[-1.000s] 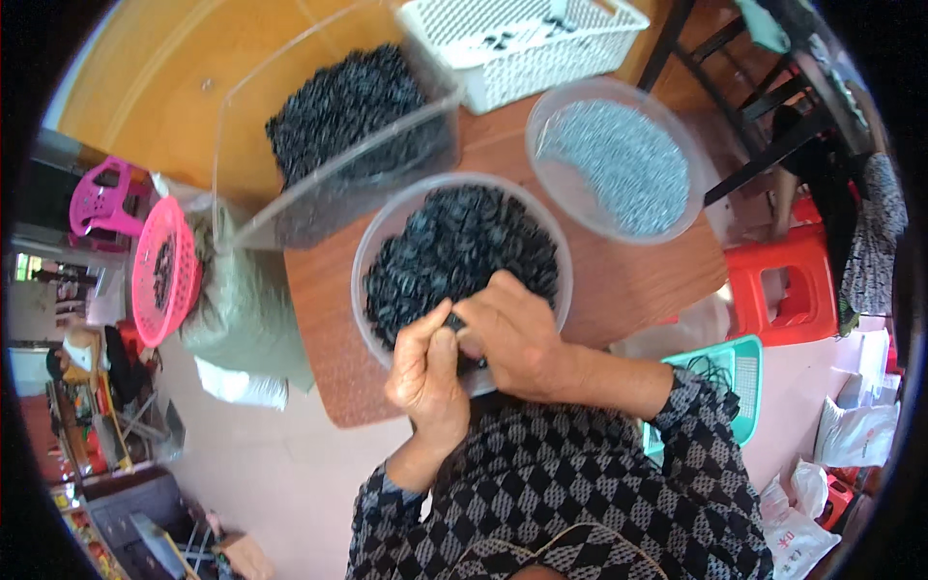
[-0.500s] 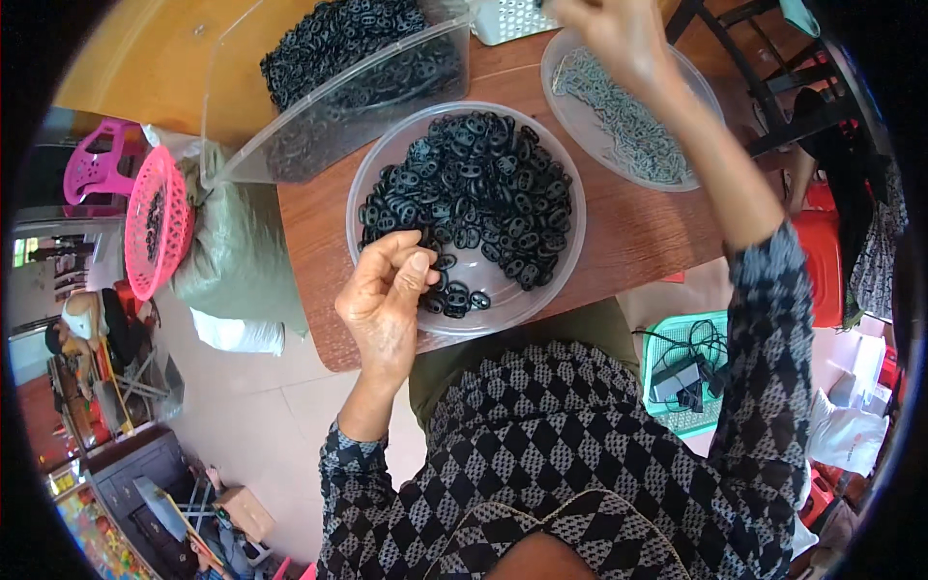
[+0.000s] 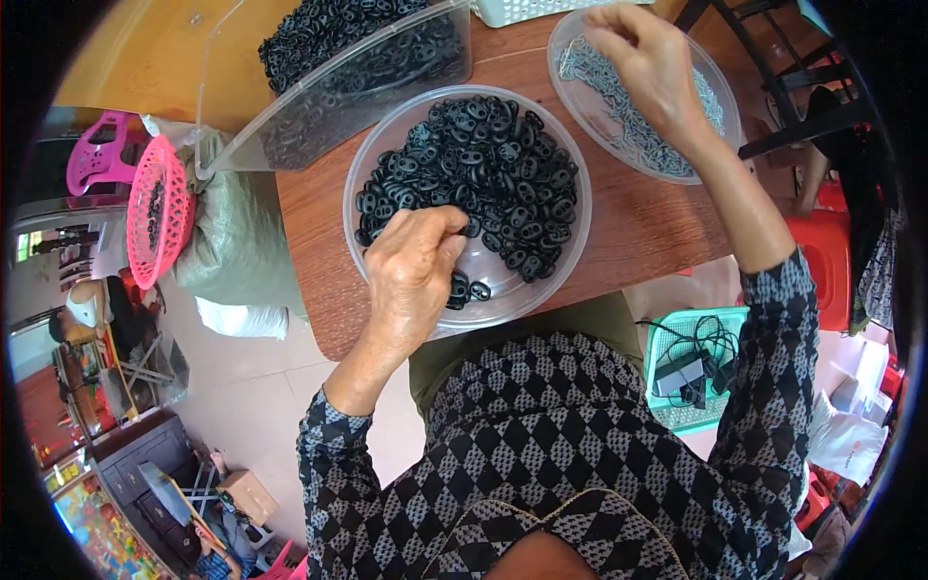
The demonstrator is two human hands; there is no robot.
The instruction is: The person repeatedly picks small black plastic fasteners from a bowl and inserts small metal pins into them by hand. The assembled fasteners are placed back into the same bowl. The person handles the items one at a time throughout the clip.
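Observation:
A round clear plastic bowl (image 3: 584,208) holds a heap of small black oval pieces with two holes, like cord-lock toggles (image 3: 483,145). My left hand (image 3: 411,271) is over its near left side, thumb and forefinger pinched together down at the toggles; what sits between the fingertips is hidden. Out to the upper right, my right hand (image 3: 652,72) hangs above a second clear bowl (image 3: 730,106) of small grey metal springs (image 3: 619,111). Its fingers are loosely curved and apart, with nothing visible in them.
A large clear bin (image 3: 329,97) of black toggles stands at the far left of the wooden table (image 3: 657,227). Beside the far edge is a white basket (image 3: 527,10). A pink basket (image 3: 159,213) and a green sack (image 3: 232,242) stand left; a green basket (image 3: 701,416) with cables sits below right.
My left hand has moved forward and right, down to the toggles in the bowl. My right hand has come back from beside the white basket to above the springs.

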